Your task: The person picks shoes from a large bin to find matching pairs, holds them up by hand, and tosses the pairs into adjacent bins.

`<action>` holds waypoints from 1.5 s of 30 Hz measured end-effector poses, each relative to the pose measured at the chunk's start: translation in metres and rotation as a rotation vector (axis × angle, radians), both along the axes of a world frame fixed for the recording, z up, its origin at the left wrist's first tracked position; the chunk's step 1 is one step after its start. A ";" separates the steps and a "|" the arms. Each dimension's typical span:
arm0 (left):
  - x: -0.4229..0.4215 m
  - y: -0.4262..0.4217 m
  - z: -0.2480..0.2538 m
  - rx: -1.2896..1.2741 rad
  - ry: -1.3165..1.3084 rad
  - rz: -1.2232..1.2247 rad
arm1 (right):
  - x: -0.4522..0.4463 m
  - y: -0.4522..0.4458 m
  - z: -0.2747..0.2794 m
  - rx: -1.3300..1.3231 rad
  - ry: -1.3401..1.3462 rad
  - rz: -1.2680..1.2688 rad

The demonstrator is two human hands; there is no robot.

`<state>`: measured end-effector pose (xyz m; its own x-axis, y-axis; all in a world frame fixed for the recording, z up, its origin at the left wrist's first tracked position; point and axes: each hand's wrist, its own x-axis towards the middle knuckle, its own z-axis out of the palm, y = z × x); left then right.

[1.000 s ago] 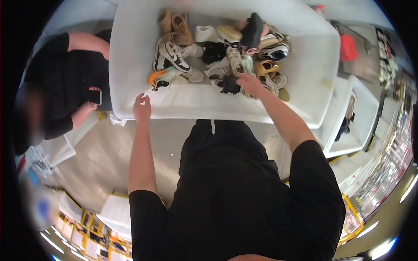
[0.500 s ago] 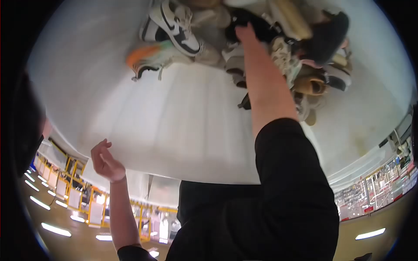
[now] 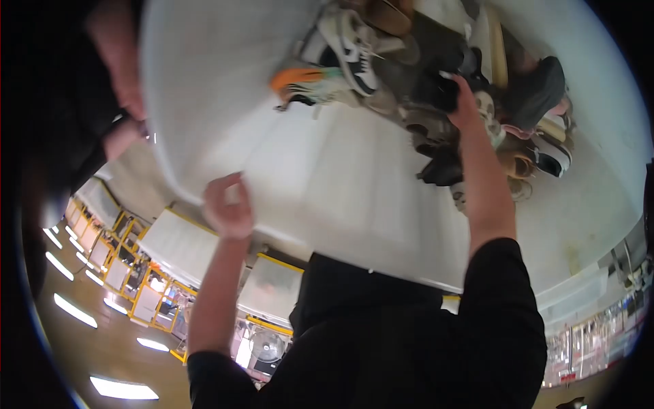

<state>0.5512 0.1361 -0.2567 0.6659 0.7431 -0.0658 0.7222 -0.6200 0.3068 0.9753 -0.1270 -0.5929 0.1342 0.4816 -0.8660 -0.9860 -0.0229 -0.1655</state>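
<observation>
My right hand [image 3: 466,103] reaches into a heap of mixed shoes and is closed on a black shoe [image 3: 436,88], whose outline is partly lost among dark shoes. Beside this hand lie a cream lace-up shoe [image 3: 486,109] and a dark grey shoe [image 3: 535,99]. Over the white surface's near edge hangs my left hand [image 3: 229,208], fingers loosely curled with a gap between them, slightly blurred and holding nothing. A black-and-white sneaker [image 3: 351,51] and an orange and mint sneaker [image 3: 300,85] lie at the heap's left side.
The shoes rest on a broad white sloping surface [image 3: 327,170]. A tan shoe [image 3: 516,165] and a black shoe [image 3: 443,168] lie at the heap's lower edge. Another person's arm [image 3: 119,61] is at the far left. Yellow-framed racks [image 3: 146,293] stand beyond.
The view has shifted, so the heap appears farther right. My right hand still grips the black shoe, now drawn lower in the heap. My left hand's fingers have curled more. Another person's arms show more at left.
</observation>
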 end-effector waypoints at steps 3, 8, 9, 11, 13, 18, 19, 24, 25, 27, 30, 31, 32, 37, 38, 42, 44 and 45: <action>0.020 -0.004 0.015 0.044 -0.006 0.053 | -0.028 0.001 0.129 -0.130 0.005 0.073; 0.013 -0.002 0.018 0.107 -0.118 0.093 | -0.116 0.025 0.343 -0.332 -0.611 0.770; 0.012 -0.003 0.021 0.095 -0.126 0.107 | -0.134 0.023 0.367 -0.299 -0.663 0.883; 0.011 -0.004 0.027 0.060 -0.116 0.108 | -0.167 0.014 0.402 -0.280 -0.735 0.995; 0.007 -0.005 0.044 0.017 -0.118 0.107 | -0.205 0.009 0.444 -0.326 -1.007 1.218; 0.001 -0.067 0.103 -1.155 -0.361 0.214 | -0.300 -0.009 0.528 -0.358 -1.276 1.352; -0.009 -0.086 0.108 -1.161 -0.370 0.197 | -0.317 -0.015 0.536 -0.317 -1.339 1.421; -0.056 -0.155 0.092 -0.753 -0.285 -0.003 | -0.366 -0.062 0.544 -0.098 -1.587 1.180; -0.061 -0.162 0.094 -0.717 -0.299 0.001 | -0.365 -0.070 0.535 -0.054 -1.634 1.054; -0.070 -0.170 0.093 -0.744 -0.323 -0.008 | -0.367 -0.089 0.523 -0.030 -1.674 0.919; -0.079 -0.174 0.077 -0.727 -0.372 0.006 | -0.369 -0.106 0.506 -0.267 -1.830 0.741; -0.080 -0.174 0.074 -0.762 -0.397 0.056 | -0.370 -0.110 0.494 -0.501 -1.686 0.640; -0.080 -0.175 0.071 -0.798 -0.420 0.107 | -0.369 -0.112 0.482 -0.719 -1.525 0.536; -0.078 -0.168 0.086 -1.171 -0.563 0.257 | -0.378 -0.113 0.461 -0.363 -0.680 0.446; -0.081 -0.164 0.091 -1.199 -0.558 0.278 | -0.382 -0.117 0.463 -0.360 -0.681 0.435; -0.090 -0.138 0.124 -1.536 -0.493 0.541 | -0.385 -0.131 0.522 -0.230 -0.605 0.266; -0.092 -0.145 0.184 -1.537 -0.495 0.609 | -0.384 -0.148 0.543 -0.150 -0.625 0.206; -0.092 -0.148 0.208 -1.548 -0.514 0.652 | -0.384 -0.157 0.551 -0.013 -0.658 0.100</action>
